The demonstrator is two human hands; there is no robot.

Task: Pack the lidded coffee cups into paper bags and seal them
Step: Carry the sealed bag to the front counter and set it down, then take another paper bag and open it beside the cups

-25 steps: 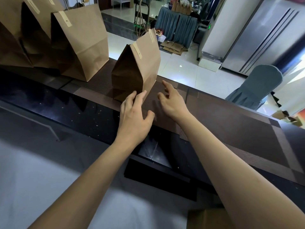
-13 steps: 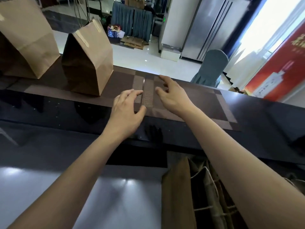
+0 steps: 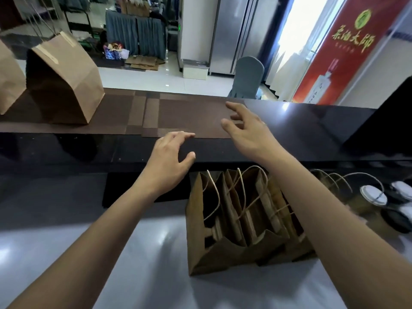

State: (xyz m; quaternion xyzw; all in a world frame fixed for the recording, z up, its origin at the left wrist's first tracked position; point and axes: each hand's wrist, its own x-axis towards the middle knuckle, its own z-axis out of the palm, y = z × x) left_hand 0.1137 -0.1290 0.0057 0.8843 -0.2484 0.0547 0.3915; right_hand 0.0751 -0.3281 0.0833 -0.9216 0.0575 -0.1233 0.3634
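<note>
Paper bags (image 3: pixel 240 221) stand empty and open-topped, twine handles up, on the lower grey surface (image 3: pixel 145 275) beneath the right forearm. Both hands hold nothing: the left hand (image 3: pixel 167 166) has relaxed, spread fingers over the near edge of the dark upper surface (image 3: pixel 66 146), the right hand (image 3: pixel 247 128) spreads wide over the brown mat (image 3: pixel 189 112). A sealed bag (image 3: pixel 66 83) stands toward the mat's left end. Lidded cups (image 3: pixel 374 195) sit at the right edge.
</note>
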